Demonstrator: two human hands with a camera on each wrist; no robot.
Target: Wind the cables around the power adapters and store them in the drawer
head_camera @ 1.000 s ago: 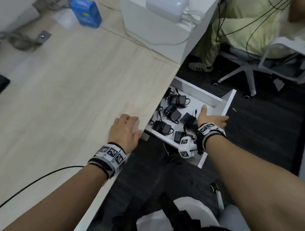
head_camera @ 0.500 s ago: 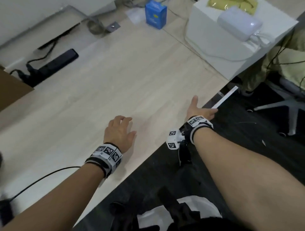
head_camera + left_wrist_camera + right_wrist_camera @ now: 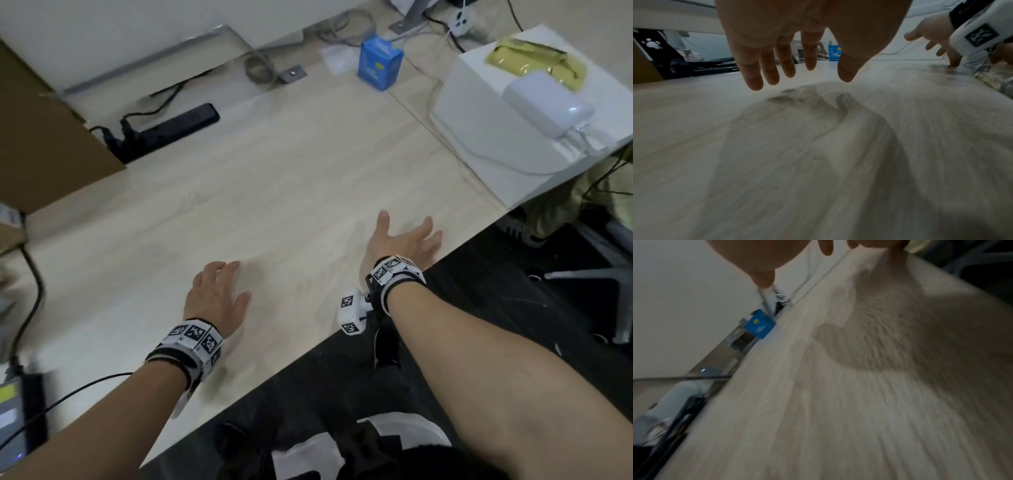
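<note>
No drawer and no power adapters show in any view now. Both hands are over the light wooden desk (image 3: pixel 291 192). My left hand (image 3: pixel 219 291) hovers palm down just above the wood, fingers (image 3: pixel 768 68) spread and relaxed, holding nothing. My right hand (image 3: pixel 406 236) is near the desk's front right edge, fingers spread, its fingertips (image 3: pixel 953 62) touching the wood. It holds nothing either. In the right wrist view only the thumb and fingertips (image 3: pixel 762 277) show at the top, above the desk.
A black power strip (image 3: pixel 164 132) lies at the back left beside a brown cardboard box (image 3: pixel 44 144). A blue box (image 3: pixel 378 63) stands at the back. A white cabinet (image 3: pixel 513 137) with a white adapter (image 3: pixel 548 102) is at the right. An office chair base (image 3: pixel 589 274) stands on the dark floor.
The drawer with the wound adapters went out of sight as my right hand pushed it in. My right hand then rose onto the desk edge. The head view tilted up.
</note>
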